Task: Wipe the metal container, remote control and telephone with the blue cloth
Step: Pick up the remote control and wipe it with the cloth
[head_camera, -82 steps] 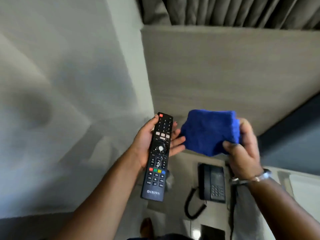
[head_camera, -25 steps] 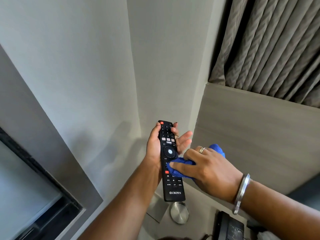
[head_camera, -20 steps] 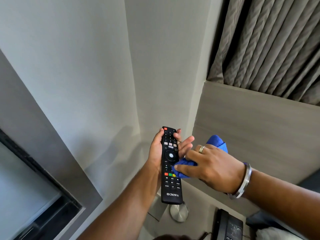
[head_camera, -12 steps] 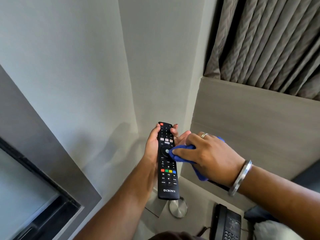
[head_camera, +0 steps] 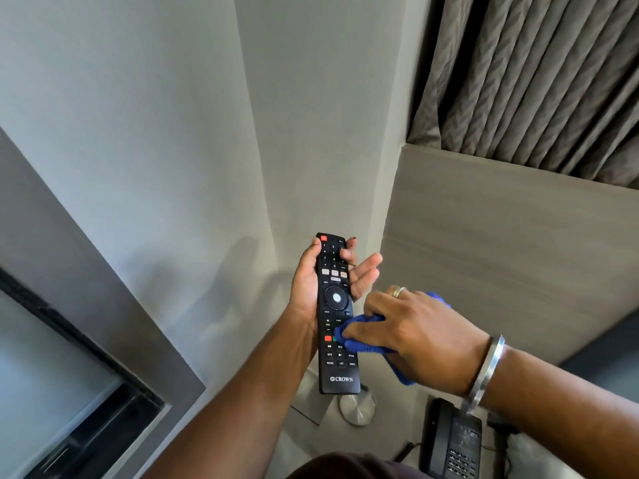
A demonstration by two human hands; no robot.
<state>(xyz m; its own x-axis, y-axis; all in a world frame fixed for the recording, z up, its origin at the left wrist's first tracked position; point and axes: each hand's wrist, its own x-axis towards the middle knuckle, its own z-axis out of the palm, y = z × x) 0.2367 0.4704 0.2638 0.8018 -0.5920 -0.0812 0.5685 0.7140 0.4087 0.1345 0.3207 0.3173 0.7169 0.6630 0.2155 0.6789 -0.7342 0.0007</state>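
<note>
My left hand [head_camera: 306, 288] holds the black remote control [head_camera: 337, 305] upright, buttons facing me, with the thumb on its left edge and the fingers behind it. My right hand [head_camera: 418, 335] grips the bunched blue cloth [head_camera: 359, 337] and presses it onto the coloured buttons on the remote's lower half. Below the remote, the round metal container [head_camera: 358, 407] stands on the table. The black telephone [head_camera: 453, 440] lies at the lower right, partly behind my right wrist.
A grey wall corner rises behind the hands. A beige wooden panel [head_camera: 501, 243] stands to the right, with grey curtains [head_camera: 536, 77] above it. A dark-framed screen [head_camera: 52, 392] sits at the lower left. The phone's cord [head_camera: 406, 449] trails off to its left.
The cloth has slid down the remote from the round centre button to the coloured buttons. My left hand has held the remote steady.
</note>
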